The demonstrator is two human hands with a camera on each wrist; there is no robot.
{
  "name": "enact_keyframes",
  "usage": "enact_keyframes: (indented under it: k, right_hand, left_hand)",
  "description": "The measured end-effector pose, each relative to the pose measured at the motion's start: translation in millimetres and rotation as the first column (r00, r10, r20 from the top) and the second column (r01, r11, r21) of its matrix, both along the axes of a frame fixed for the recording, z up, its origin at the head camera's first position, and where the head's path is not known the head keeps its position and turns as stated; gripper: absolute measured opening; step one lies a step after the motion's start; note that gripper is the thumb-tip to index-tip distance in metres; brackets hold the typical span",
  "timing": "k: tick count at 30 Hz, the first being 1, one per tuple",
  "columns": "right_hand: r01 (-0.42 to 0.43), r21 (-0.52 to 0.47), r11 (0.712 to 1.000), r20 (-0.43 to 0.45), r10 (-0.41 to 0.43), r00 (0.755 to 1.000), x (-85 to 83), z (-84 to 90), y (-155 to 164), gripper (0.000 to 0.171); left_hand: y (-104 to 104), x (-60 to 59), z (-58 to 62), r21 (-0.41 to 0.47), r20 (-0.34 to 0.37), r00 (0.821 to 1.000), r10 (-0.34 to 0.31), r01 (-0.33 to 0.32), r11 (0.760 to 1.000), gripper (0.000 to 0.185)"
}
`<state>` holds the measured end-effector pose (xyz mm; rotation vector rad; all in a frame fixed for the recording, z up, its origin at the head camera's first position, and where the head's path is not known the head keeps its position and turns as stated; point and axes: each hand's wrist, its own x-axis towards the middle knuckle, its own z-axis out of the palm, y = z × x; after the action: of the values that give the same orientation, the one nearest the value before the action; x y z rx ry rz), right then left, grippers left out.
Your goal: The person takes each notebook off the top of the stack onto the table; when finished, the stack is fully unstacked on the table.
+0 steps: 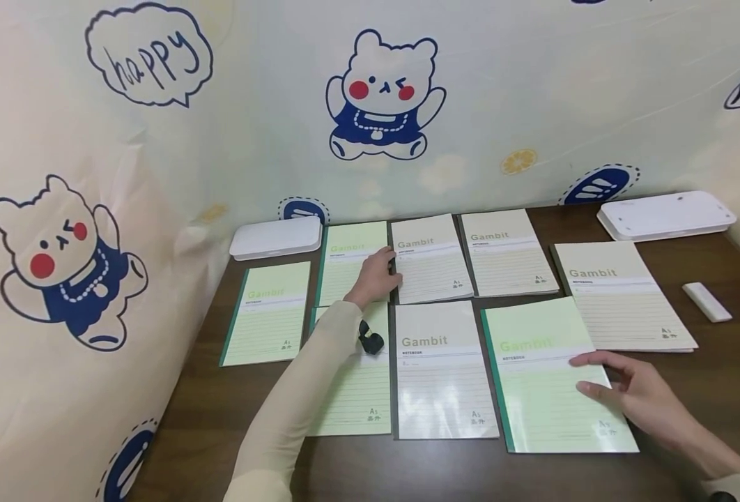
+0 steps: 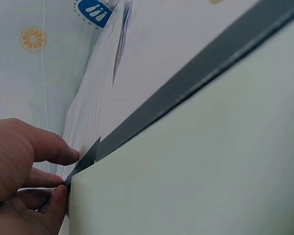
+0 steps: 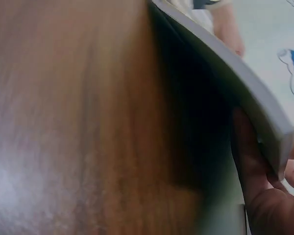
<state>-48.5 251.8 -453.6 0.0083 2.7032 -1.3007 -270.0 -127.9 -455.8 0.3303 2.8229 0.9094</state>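
Observation:
At the back of the table, my left hand (image 1: 376, 275) reaches over a green notebook (image 1: 354, 237). Its fingertips pinch the dark spine of the neighbouring white notebook (image 1: 429, 258); the left wrist view shows that dark spine (image 2: 152, 112) running up from the fingers. My right hand (image 1: 642, 397) grips the right edge of another green notebook (image 1: 552, 390) at the front right, thumb and index finger over the cover. In the right wrist view this notebook's page edge (image 3: 235, 68) stands tilted up off the wood, with fingers on both sides of it.
More green and white notebooks lie around: a green one (image 1: 266, 314) at the left, white ones at the front (image 1: 442, 390), back (image 1: 508, 258) and right (image 1: 627, 300). White cases stand at the back left (image 1: 276, 237) and back right (image 1: 665, 216). A small white block (image 1: 706, 302) lies far right.

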Motion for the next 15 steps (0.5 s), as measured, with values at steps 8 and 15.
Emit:
enact_keyframes:
  k: [8, 15]
  right_hand:
    - [-0.078, 0.291, 0.954, -0.218, 0.145, 0.965, -5.0, -0.2, -16, 0.055]
    - [-0.080, 0.470, 0.879, -0.285, 0.238, 0.928, -4.0, -2.6, -23, 0.052]
  left_hand:
    - [-2, 0.3, -2.4, 0.007, 0.009, 1.000, 0.011, -0.011, 1.000, 0.058]
    - [0, -0.6, -1.2, 0.003, 0.007, 1.000, 0.010, -0.010, 1.000, 0.058]
